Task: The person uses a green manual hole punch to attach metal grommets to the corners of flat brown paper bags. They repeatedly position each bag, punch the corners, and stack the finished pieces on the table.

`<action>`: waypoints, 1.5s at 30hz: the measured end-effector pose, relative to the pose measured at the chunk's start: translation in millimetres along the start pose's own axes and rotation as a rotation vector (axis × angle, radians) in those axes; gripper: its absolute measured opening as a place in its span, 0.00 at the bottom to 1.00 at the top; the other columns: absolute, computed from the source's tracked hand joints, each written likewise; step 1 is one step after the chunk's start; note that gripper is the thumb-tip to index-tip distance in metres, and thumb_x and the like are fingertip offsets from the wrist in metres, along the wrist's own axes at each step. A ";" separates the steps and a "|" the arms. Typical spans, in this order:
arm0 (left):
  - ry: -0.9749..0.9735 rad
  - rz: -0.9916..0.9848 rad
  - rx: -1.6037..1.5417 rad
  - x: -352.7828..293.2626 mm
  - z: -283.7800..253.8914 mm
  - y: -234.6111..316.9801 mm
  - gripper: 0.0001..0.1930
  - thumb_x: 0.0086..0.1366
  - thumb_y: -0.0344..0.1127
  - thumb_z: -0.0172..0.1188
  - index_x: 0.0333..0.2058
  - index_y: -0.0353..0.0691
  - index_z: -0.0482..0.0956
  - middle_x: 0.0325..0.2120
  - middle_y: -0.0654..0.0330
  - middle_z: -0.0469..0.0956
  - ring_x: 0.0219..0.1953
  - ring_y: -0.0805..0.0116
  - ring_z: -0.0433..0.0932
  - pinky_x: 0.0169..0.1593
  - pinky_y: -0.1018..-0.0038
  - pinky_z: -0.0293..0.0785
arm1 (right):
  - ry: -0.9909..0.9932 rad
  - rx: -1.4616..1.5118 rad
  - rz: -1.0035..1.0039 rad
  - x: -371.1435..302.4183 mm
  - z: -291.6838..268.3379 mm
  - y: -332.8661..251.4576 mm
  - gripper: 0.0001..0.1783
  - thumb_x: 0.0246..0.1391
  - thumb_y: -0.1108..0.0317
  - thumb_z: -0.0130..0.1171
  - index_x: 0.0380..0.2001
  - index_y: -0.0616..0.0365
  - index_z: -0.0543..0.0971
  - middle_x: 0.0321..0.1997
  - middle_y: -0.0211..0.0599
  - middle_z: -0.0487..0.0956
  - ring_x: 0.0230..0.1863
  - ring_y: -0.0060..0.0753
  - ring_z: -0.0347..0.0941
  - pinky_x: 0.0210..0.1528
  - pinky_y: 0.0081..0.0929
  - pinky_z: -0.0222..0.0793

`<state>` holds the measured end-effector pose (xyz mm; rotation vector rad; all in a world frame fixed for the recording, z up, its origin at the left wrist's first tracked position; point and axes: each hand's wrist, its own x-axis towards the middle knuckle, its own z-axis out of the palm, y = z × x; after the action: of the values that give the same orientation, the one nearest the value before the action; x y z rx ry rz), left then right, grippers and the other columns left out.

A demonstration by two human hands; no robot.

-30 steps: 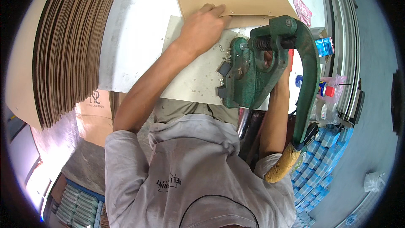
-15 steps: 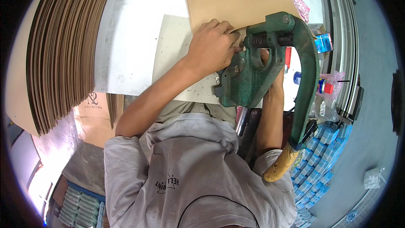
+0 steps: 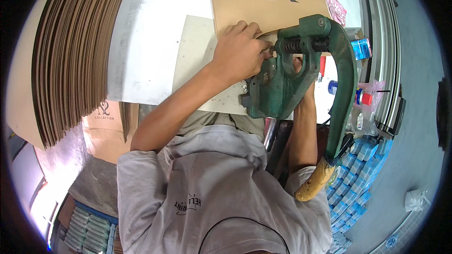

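A green hand-lever press [image 3: 282, 89] stands at the table's near edge, its long curved lever ending in a yellow-wrapped handle [image 3: 311, 184]. A brown paper bag [image 3: 263, 11] with black print lies flat beyond it, its near edge reaching the press head. My left hand [image 3: 241, 47] is closed, fingers bent over the bag's near-left corner, fingertips right beside the spring-loaded punch. Behind the press frame is my right hand [image 3: 297, 64]; only a bit of it shows through the gap, and its fingers are hidden. Neither hand is on the lever.
A tall row of brown bags [image 3: 70, 61] stands at the left. On the right are a blue box [image 3: 361, 48], a red-capped can [image 3: 363, 97] and pink plastic [image 3: 335, 7]. Blue wrapped packs [image 3: 358, 174] are stacked below right. A grey board [image 3: 195, 47] lies under my left wrist.
My left fingertips have edged slightly toward the punch, and the bag has shifted a little with them. The lever stays in the same raised position.
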<state>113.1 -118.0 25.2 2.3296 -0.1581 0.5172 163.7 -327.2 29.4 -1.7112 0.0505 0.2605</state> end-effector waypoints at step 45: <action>0.240 0.285 0.253 37.1 -49.0 -42.7 0.21 0.55 0.18 0.60 0.50 0.36 0.82 0.50 0.52 0.81 0.49 0.54 0.82 0.47 0.62 0.83 | -0.665 -0.568 -0.433 37.8 -15.1 14.9 0.11 0.63 0.64 0.66 0.44 0.57 0.89 0.47 0.36 0.86 0.43 0.29 0.80 0.46 0.31 0.77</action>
<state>142.4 -52.0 45.0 2.4770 -0.3296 1.0044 199.9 -340.1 9.4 -2.0502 -0.9500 0.5398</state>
